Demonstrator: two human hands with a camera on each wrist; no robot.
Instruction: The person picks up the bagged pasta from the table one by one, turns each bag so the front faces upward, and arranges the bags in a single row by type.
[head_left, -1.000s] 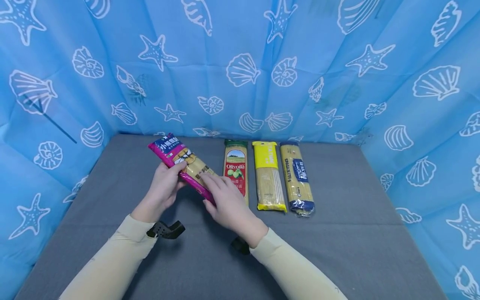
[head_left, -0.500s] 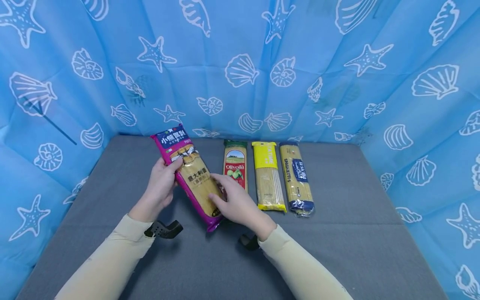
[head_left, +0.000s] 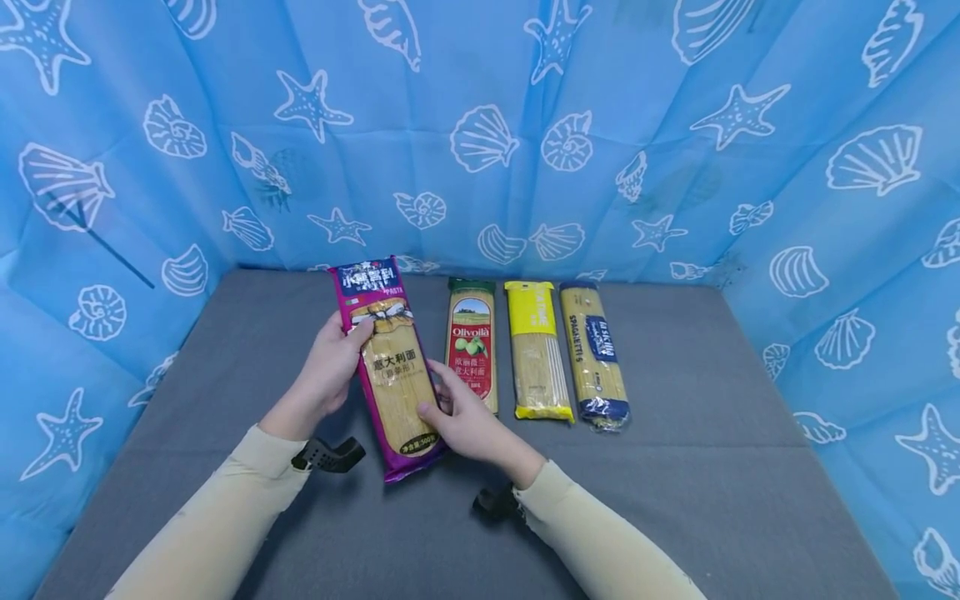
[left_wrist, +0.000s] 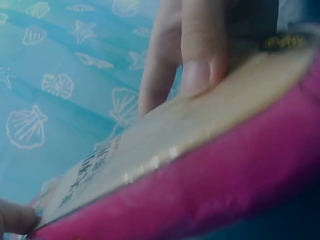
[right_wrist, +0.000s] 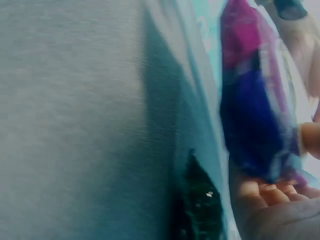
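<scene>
A magenta-edged pack of spaghetti with a dark blue top is held above the table, its printed front facing up. My left hand grips its left edge, with the thumb lying over the front. Lower on the opposite edge, my right hand pinches the pack, thumb on top and fingers at the side. In the left wrist view, the pack's magenta side runs across and fingers press its face. The right wrist view catches the pack's blue and magenta end, blurred.
Right of the held pack, three more spaghetti packs lie side by side on the grey table: a red and green one, a yellow one and a blue-banded one. A blue shell-print curtain encloses the back and sides.
The held pack has turned from a steep slant to nearly upright in the head view, its front now tipped toward the camera. The right hand has shifted from over its front to its lower right edge.
</scene>
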